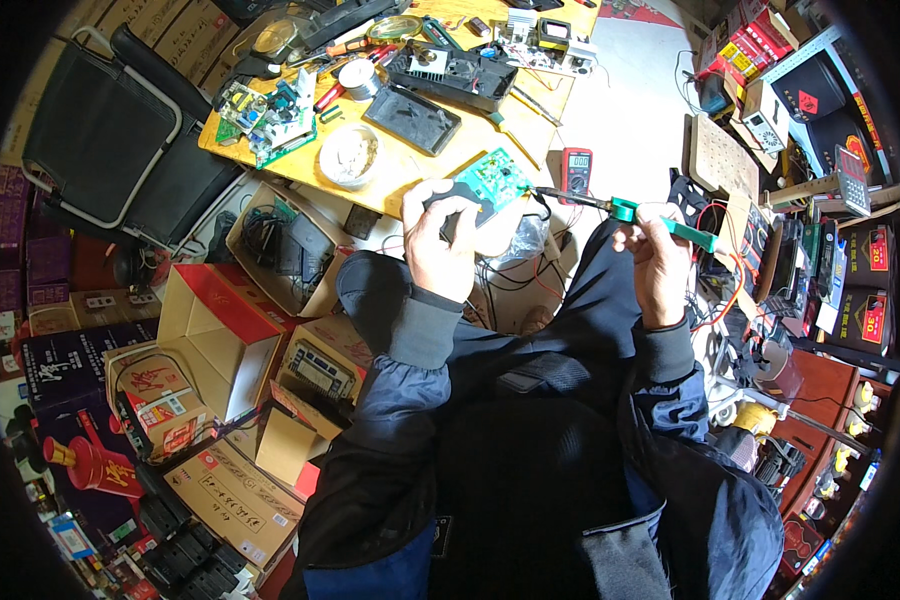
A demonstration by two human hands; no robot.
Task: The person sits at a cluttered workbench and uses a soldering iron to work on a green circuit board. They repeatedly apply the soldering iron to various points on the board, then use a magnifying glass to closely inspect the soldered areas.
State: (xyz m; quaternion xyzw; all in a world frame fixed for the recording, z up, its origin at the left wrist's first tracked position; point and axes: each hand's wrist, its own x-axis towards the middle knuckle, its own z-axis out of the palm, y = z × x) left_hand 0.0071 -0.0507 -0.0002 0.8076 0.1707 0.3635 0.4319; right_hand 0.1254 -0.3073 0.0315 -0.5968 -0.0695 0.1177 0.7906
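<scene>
The yellow table (395,165) stretches across the far side, and its near edge is where we work. Across the right of the space we hold the green-handled soldering iron (623,210), its shaft pointing left. Our right hand (655,260) has thumb and fingers closed round the handle, pinching it; best to guide it from there lightly, with the wrist steady. Our left hand (438,240) has its fingers bent over, gripping a dark flat piece (483,207), and those fingers should stay well back from the hot end.

The green circuit board (495,178) sits just beyond that piece, at the table's near right edge; whether it rests on the wood or is fixed to the piece, we cannot tell. Bracing it firmly would likely stop it rocking under the iron. The red multimeter (575,175) lies farther right, near the shaft, so we should bring the iron in without sweeping across it. The iron's tip (533,190) is at the board's right side; contact is too small to judge. Brief, gentle touches would suit the joints.
</scene>
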